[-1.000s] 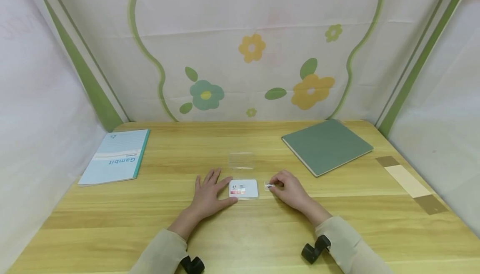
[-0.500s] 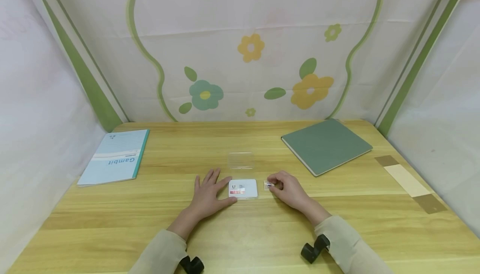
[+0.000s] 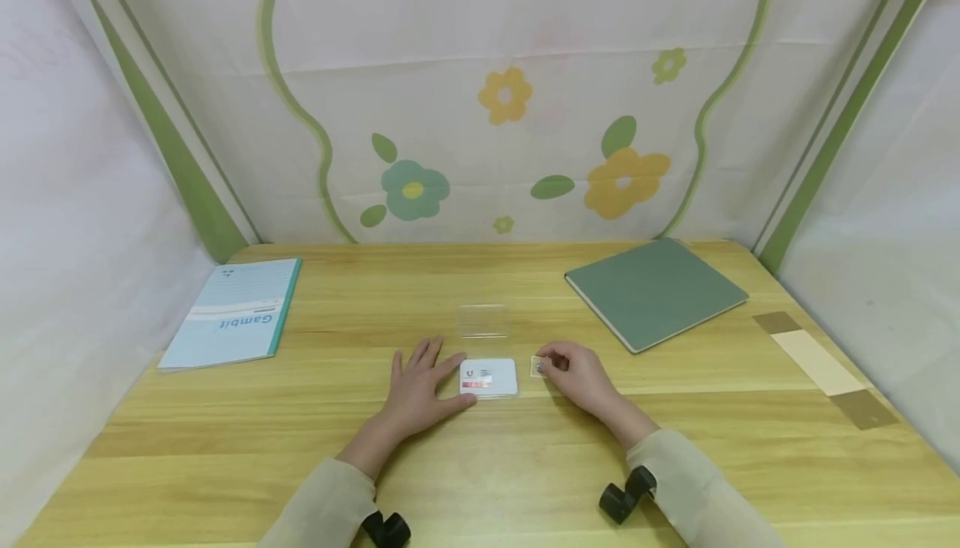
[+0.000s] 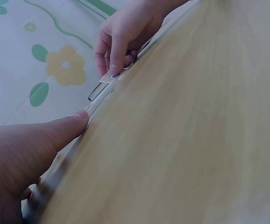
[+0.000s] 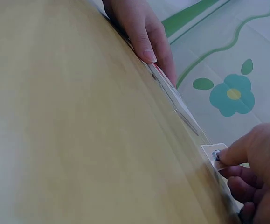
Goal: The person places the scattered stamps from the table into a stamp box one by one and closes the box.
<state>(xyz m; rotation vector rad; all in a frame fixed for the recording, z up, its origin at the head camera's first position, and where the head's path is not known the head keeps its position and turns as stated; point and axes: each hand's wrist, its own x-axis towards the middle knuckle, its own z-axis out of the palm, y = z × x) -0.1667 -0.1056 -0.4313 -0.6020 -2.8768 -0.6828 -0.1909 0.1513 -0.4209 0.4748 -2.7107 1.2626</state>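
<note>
In the head view a clear flat plastic case (image 3: pixel 491 397) holds a white printed card (image 3: pixel 501 375). My left hand (image 3: pixel 414 385) lies at its left end, index finger at the far corner and thumb at the near corner, gripping it between them; the other fingers are spread. Just right of the case, my right hand (image 3: pixel 579 374) pinches a small square picture slip (image 3: pixel 537 366) between thumb and fingers. The right wrist view shows this slip (image 5: pixel 210 150) pale-bordered, with a dark round print partly hidden by the thumb.
Beyond the case lies a clear plastic panel (image 3: pixel 483 322), possibly its lid. A light blue notebook (image 3: pixel 232 312) is at the left and a green notebook (image 3: pixel 654 294) at the back right. Brown and cream strips (image 3: pixel 817 362) mark the right table edge. A flowered cloth (image 3: pixel 487 31) hangs behind.
The right hand has shifted slightly, and the slip between its fingertips has tilted, showing a paler yellowish face. The left hand and the case stay in place.
</note>
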